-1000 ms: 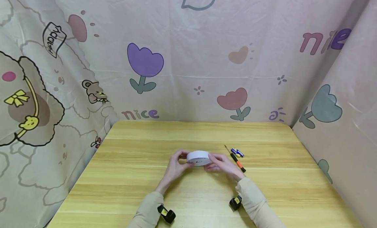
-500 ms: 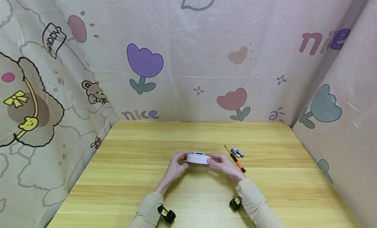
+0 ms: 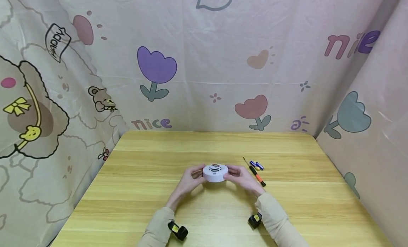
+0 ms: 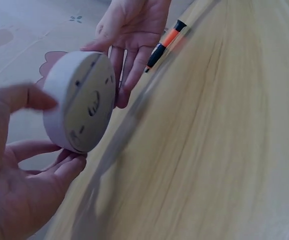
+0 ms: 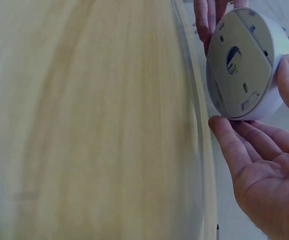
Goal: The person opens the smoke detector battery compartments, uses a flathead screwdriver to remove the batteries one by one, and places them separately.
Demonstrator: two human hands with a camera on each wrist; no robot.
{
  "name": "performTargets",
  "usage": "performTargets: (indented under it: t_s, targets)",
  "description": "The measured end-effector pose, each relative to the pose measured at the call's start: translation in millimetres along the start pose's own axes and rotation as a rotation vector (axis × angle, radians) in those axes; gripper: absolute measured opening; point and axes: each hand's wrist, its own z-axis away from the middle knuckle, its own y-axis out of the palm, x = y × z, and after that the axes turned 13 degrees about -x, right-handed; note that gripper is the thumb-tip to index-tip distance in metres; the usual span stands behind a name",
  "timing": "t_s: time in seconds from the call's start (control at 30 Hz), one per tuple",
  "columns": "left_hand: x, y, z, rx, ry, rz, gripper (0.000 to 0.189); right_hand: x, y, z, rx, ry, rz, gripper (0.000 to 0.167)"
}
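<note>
A round white smoke detector [image 3: 215, 173] is held above the table between both hands, its vented face up and tilted toward me. My left hand [image 3: 188, 180] holds its left edge between thumb and fingers; in the left wrist view one digit is blurred close to the rim. At the opposite edge, my right hand [image 3: 243, 179] grips with the thumb on the side wall and fingertips at the lower rim. From below, the right wrist view shows the detector's flat back [image 5: 249, 75], with a round central hole and small slots.
A screwdriver [image 3: 257, 176] with a black and orange handle lies right of the hands. Beside it are several small blue batteries [image 3: 256, 165]. The wooden table [image 3: 143, 190] meets a patterned cloth [image 3: 204, 62] behind. A black camera [image 3: 178, 231] sits on each wrist.
The smoke detector has turned over between the hands: first its printed underside faced me, then its side wall, now its vented top. The hands have stayed nearly in place.
</note>
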Motion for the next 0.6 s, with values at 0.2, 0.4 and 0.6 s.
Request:
performTargets:
  t_s: [0.2, 0.4, 0.6]
  targets:
    - [1.0, -2.8, -1.3, 0.055, -0.011, 0.027, 0.076, -0.1, 1.3, 0.1, -0.001, -0.023, 0.031, 0.069]
    - [1.0, -3.8, -3.1, 0.020, -0.001, 0.014, 0.074, 2.2, 2.2, 1.3, 0.006, -0.055, 0.082, 0.067]
    - [-1.2, -4.7, -2.6, 0.059, 0.003, -0.006, 0.081, 1.4, 2.4, 1.9, 0.022, -0.094, 0.145, 0.067]
